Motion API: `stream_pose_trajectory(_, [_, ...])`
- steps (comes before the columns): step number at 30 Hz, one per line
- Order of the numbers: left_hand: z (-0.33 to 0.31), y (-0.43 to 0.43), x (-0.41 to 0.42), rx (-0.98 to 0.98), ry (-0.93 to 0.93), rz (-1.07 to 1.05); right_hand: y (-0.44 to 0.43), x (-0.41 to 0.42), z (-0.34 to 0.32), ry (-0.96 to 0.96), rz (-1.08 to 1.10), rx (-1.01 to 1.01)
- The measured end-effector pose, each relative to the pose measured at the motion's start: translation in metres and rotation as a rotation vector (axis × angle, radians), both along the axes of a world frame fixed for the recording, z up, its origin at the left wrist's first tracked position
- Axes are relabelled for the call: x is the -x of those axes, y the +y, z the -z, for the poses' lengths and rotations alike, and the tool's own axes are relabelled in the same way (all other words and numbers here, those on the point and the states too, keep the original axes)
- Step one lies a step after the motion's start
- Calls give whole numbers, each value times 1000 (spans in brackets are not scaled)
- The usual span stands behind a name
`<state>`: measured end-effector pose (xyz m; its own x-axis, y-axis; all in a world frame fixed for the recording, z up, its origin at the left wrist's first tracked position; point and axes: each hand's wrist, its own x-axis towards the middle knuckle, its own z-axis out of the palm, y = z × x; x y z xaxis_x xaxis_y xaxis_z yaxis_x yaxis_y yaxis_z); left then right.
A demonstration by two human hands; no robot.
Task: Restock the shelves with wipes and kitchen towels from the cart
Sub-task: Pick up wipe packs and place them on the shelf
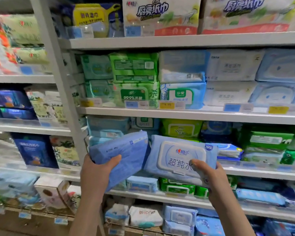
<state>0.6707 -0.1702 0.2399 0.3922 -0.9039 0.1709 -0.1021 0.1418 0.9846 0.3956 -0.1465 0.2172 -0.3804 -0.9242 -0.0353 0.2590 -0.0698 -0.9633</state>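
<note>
Both hands are gripping blue wipes packs, one each, held up in front of the shelves. The left hand (95, 171) is curling round the lower end of the left pack (126, 154), with the thumb lying across its plain face; this pack is tilting, with its right end raised. The right hand (209, 178) is clamping the lower right corner of the right pack (174, 157), its thumb pressing on the front just beside the white flip lid (180, 155) and its fingers hidden behind. That pack is facing the camera. The two packs are meeting edge to edge, though I cannot tell if they are touching or overlapping. Both are hanging in the air, not resting on a board (262, 172). Behind them, blue and green wipes are filling the row. One row up, green packs (134, 68) are standing beside pale blue ones, with price tags (167, 105) along the edge. Kitchen towels (160, 14) are sitting on top. Left of the white post (58, 82), blurred tissue packs are filling another bay.
</note>
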Motion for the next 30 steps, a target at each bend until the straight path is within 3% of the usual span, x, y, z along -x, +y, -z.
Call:
stream_pose_trajectory(21, [-61, -8, -68, 272, 89, -245, -74, -56, -84, 15, -231, 252])
stream_pose_trajectory(30, [-105, -44, -130, 422, 81, -186, -98, -114, -134, 2, -216, 378])
